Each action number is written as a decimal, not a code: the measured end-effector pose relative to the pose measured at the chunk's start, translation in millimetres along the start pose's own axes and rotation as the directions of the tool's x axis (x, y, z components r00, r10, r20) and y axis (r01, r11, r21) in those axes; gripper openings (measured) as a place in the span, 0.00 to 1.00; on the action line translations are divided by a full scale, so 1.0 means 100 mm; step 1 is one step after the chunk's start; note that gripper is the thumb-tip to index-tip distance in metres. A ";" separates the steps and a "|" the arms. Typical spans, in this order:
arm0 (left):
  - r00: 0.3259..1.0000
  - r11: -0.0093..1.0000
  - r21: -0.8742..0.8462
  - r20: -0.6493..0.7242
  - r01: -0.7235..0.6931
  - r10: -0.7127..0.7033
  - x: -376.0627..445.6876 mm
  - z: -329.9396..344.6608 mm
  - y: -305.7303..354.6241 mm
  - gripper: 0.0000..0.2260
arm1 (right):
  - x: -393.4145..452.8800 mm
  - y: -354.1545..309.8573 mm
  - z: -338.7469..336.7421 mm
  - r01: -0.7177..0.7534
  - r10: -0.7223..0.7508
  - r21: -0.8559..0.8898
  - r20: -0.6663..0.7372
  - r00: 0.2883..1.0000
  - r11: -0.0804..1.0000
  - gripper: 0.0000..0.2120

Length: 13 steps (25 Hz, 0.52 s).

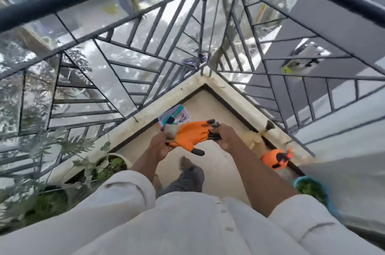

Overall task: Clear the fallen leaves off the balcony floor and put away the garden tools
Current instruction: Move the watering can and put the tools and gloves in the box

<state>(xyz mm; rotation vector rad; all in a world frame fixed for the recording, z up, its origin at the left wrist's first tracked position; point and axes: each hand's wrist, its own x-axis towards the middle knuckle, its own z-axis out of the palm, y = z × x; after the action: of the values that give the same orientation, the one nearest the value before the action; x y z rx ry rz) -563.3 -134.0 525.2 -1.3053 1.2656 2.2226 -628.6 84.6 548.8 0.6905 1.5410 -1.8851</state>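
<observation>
From the head view, a person in a white shirt stands in the corner of a balcony and looks down at both hands. The left hand (160,146) grips the cuff end of an orange garden glove (191,137), with its fingers curled round the pale cuff. The right hand (226,137) pinches the black claw tips on the glove's fingers. The glove is stretched flat between the two hands, above the floor.

Far past the hands, in the corner of the tan balcony floor (216,109), sits a small clear box (177,115). There are teal and dark things in it, but they are too blurry to name. To the right, near the low wall (235,96), lies an orange spray bottle (275,159) on its side. Nearer on the right is a pot with a blue rim (300,180) and green inside. On the left stand a white pot (116,155) and leafy green plants (68,148).

A black metal railing (125,63) with slanted bars runs along both sides and meets at the far corner. The person's dark trouser leg (187,179) and one foot show on the floor below the hands.
</observation>
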 end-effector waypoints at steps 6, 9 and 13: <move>0.984 0.987 -0.157 -0.173 0.022 -0.049 0.51 0.33 0.33 0.12 | 0.86 -0.74 0.29 -0.036 0.083 -0.233 0.195 0.977 0.972 0.11; 0.969 0.970 -0.244 -0.240 -0.004 -0.056 0.71 0.46 0.62 0.10 | 1.29 -1.03 0.48 -0.033 0.082 -0.301 0.149 0.985 0.953 0.13; 0.964 0.952 -0.306 -0.258 -0.019 -0.064 0.88 0.52 0.86 0.12 | 1.74 -1.25 0.67 -0.099 0.160 -0.390 0.127 0.979 0.915 0.14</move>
<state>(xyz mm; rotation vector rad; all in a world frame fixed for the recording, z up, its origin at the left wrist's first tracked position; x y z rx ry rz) -694.4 -159.2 512.1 -1.7748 1.0019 2.3579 -840.1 15.7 520.2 0.4436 1.6516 -1.4433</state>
